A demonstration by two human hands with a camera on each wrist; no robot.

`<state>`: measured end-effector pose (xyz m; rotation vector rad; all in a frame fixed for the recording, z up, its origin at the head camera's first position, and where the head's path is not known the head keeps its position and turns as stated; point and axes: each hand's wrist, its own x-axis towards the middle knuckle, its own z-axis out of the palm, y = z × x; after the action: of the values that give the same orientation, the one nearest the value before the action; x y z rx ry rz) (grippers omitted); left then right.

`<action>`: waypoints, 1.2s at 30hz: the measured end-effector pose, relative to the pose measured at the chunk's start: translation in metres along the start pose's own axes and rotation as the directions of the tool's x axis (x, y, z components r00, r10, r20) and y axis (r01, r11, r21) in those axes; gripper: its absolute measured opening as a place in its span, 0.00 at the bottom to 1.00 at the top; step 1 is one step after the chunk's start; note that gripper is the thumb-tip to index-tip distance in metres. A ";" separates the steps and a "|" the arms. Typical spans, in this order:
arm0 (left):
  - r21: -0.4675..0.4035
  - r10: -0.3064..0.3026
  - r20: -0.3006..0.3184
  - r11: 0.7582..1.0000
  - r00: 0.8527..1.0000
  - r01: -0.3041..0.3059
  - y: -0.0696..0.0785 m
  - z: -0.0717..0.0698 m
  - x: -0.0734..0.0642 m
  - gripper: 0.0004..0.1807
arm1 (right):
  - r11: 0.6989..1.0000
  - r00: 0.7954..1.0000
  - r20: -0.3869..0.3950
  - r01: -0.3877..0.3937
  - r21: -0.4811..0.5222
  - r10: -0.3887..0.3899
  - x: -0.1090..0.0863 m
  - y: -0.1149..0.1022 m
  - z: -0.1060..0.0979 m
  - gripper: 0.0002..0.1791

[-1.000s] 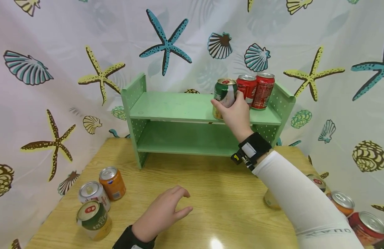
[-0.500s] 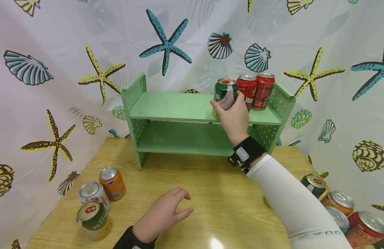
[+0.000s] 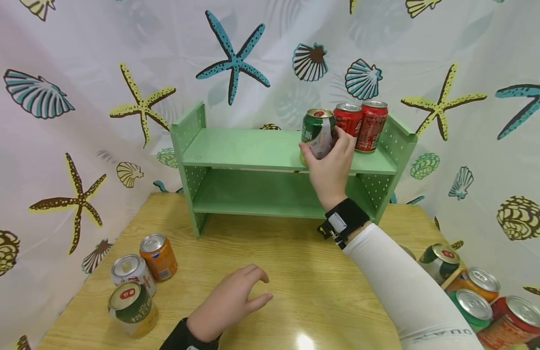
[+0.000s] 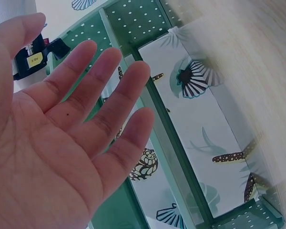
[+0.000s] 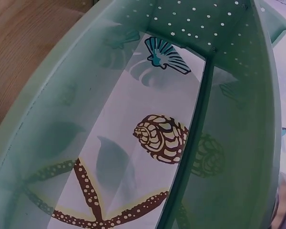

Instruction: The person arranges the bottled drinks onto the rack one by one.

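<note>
My right hand (image 3: 331, 167) grips a green-and-white drink can (image 3: 317, 131), thumb on its left side and fingers on its right. The can stands upright at the front of the upper board of a green shelf (image 3: 239, 146). Close on its right are two red cans, one partly behind my fingers (image 3: 349, 117) and one by the shelf's end panel (image 3: 372, 126). Over the table in front, my left hand (image 3: 232, 301) hangs with fingers loosely bent and holds nothing. In the left wrist view its palm (image 4: 43, 157) shows bare.
On the table's left are an orange can (image 3: 158, 257), a white can (image 3: 132, 272) and a green-and-yellow can (image 3: 132, 308). Several more cans stand at the right, including a red can (image 3: 511, 323) and a green can (image 3: 471, 308), partly behind my right sleeve (image 3: 410, 287).
My right wrist and forearm have swung left and down, uncovering more of the cans at the right. The gripped can has barely moved. My left hand stays where it was.
</note>
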<state>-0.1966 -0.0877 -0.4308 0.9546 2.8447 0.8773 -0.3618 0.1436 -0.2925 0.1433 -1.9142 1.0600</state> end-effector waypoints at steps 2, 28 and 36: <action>0.002 0.003 -0.001 1.000 1.000 -0.003 0.000 0.001 0.000 0.13 | 1.000 1.000 -0.015 0.013 0.004 -0.013 0.000 0.001 0.001 0.46; 0.033 0.028 -0.008 0.999 1.000 -0.028 0.002 0.005 0.000 0.12 | 0.997 0.999 -0.025 -0.049 -0.064 0.047 0.011 -0.002 0.010 0.43; 0.038 0.025 -0.002 0.999 1.000 -0.024 0.002 0.007 0.000 0.12 | 0.988 0.997 -0.011 -0.075 -0.134 0.074 0.014 -0.002 0.014 0.44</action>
<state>-0.1945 -0.0827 -0.4351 0.9950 2.8678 0.8299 -0.3781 0.1363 -0.2841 -0.0080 -1.9914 0.9760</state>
